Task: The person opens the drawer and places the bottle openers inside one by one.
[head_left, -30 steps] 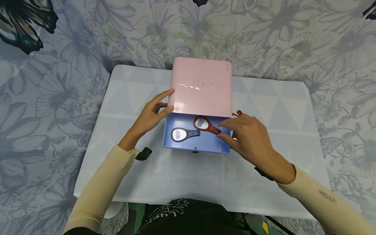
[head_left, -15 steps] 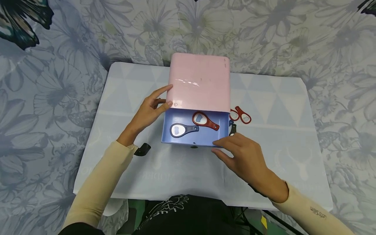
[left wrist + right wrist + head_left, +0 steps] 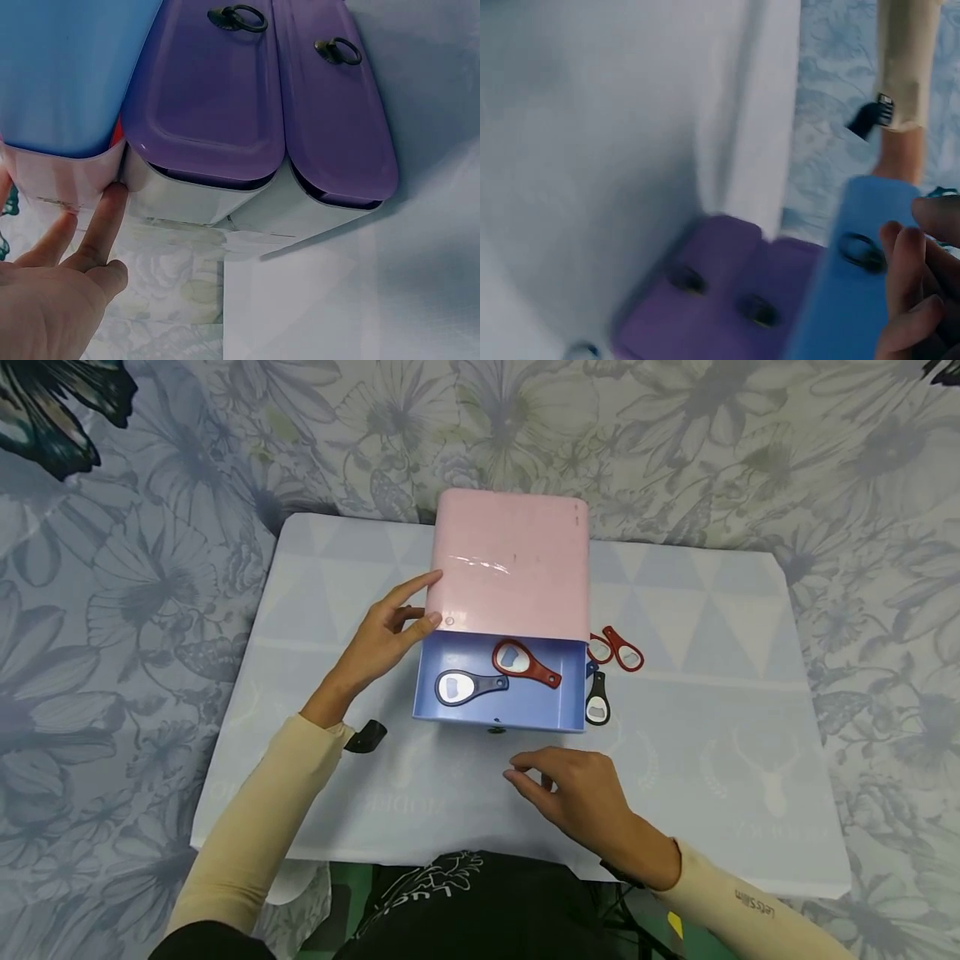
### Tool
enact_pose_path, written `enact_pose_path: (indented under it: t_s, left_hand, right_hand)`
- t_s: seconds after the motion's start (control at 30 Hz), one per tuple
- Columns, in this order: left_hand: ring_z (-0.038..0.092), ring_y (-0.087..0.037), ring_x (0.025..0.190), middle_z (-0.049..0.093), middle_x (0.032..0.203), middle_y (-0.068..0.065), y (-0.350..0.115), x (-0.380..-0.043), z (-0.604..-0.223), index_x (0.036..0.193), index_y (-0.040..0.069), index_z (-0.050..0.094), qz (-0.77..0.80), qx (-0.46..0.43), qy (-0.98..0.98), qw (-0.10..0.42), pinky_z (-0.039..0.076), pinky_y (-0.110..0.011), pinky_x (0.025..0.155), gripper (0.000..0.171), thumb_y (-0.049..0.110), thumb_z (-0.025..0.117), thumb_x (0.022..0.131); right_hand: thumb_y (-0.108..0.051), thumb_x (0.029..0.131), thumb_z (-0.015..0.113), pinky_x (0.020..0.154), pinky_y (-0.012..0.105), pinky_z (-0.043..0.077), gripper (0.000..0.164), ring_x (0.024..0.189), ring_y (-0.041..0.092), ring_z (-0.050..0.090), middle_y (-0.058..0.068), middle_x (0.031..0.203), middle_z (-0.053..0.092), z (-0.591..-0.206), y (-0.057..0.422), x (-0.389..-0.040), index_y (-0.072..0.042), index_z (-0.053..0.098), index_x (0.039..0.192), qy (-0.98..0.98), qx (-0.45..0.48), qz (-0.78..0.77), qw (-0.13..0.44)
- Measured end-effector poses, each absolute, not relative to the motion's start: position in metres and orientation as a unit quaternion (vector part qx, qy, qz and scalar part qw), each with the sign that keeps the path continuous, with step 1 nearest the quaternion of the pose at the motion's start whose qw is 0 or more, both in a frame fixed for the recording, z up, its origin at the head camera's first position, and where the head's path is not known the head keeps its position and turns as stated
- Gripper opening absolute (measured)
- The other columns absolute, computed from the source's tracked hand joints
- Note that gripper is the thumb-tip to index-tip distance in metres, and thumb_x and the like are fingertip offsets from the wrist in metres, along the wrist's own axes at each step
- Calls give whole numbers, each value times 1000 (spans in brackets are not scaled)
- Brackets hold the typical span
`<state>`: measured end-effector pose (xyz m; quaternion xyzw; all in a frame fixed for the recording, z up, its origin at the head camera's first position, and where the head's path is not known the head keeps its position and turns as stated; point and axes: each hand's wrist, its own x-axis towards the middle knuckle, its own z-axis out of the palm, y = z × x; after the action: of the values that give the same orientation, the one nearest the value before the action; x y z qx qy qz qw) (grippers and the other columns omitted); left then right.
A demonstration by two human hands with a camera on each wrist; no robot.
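Note:
A pink drawer box (image 3: 510, 560) stands on the table with its blue top drawer (image 3: 498, 722) pulled out. Inside the drawer lie a red bottle opener (image 3: 536, 672) and a dark blue bottle opener (image 3: 480, 683). My left hand (image 3: 378, 639) rests its fingertips against the box's left side, near the front edge. In front of the drawer hovers my right hand (image 3: 581, 793), fingers loosely bent, thumb near the forefinger, nothing held. In the left wrist view, two purple drawers (image 3: 210, 82) with ring pulls sit pushed in below the blue one.
Right of the box lie a black bottle opener (image 3: 597, 703), a red bottle opener (image 3: 627, 653) and another red one partly behind the box. A bit of blue shows beside them. The patterned tablecloth (image 3: 705, 760) reaches the wall behind.
My right hand has drawn back from the drawer's right side toward me and leftward, uncovering the bottle openers beside the box. My left hand stays against the box.

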<state>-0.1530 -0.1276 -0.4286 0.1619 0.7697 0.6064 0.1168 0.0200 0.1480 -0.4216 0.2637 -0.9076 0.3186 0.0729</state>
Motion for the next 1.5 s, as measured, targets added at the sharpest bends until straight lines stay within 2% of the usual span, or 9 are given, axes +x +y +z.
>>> enact_pose_path:
  t_s: [0.17,0.37,0.47,0.63,0.87,1.0,1.27,1.5]
  left_hand:
    - [54,-35,129,33,161,6,-127,-153,-430,153,31,43,608,164,768,116,43,-56,106,57,21,64,100]
    - [54,-35,129,33,161,7,-127,-153,-431,153,31,43,608,165,768,117,45,-56,103,58,21,64,100]
    - [54,-35,129,33,161,7,-127,-153,-431,153,31,43,608,167,767,117,44,-57,105,58,22,64,100]
    - [54,-35,128,34,161,6,-127,-154,-430,153,30,43,607,169,768,115,46,-56,103,58,22,64,100]
    - [55,-36,127,34,161,5,-127,-154,-429,153,28,44,609,167,766,118,47,-55,103,58,20,64,100]
    - [54,-36,127,34,161,4,-127,-154,-428,153,28,44,612,164,764,122,48,-55,102,57,20,64,100]
    - [55,-35,126,35,160,4,-128,-153,-429,152,28,45,614,159,763,128,47,-55,103,57,20,65,99]
    - [55,-36,127,35,160,3,-128,-154,-427,152,29,45,608,162,767,124,47,-55,103,57,21,65,99]
  right_hand:
    - [-23,86,81,52,16,46,16,60,-3,60,-5,85,77,-445,142,15,-12,80,97,-902,184,390,-14]
    - [-21,90,76,54,22,52,19,61,2,65,3,95,77,-466,137,11,-10,77,106,-858,120,494,-67]
    - [-21,93,73,54,26,55,22,60,9,68,7,100,77,-470,135,10,-9,75,111,-832,90,540,-89]
    - [-21,95,71,57,30,57,27,60,23,71,13,104,76,-471,134,9,-5,74,116,-794,48,597,-105]
    - [-23,95,70,56,28,54,27,60,18,69,11,103,77,-471,130,11,-5,74,116,-770,11,627,-119]
    - [-22,96,69,55,27,51,26,59,20,68,11,104,77,-470,128,11,-6,74,115,-758,11,641,-119]
    - [-22,96,69,58,24,50,30,58,18,68,17,105,76,-473,126,13,0,72,117,-745,-3,655,-125]
    - [-20,100,64,51,20,44,32,59,12,65,16,108,75,-478,125,10,3,70,121,-717,-38,678,-159]
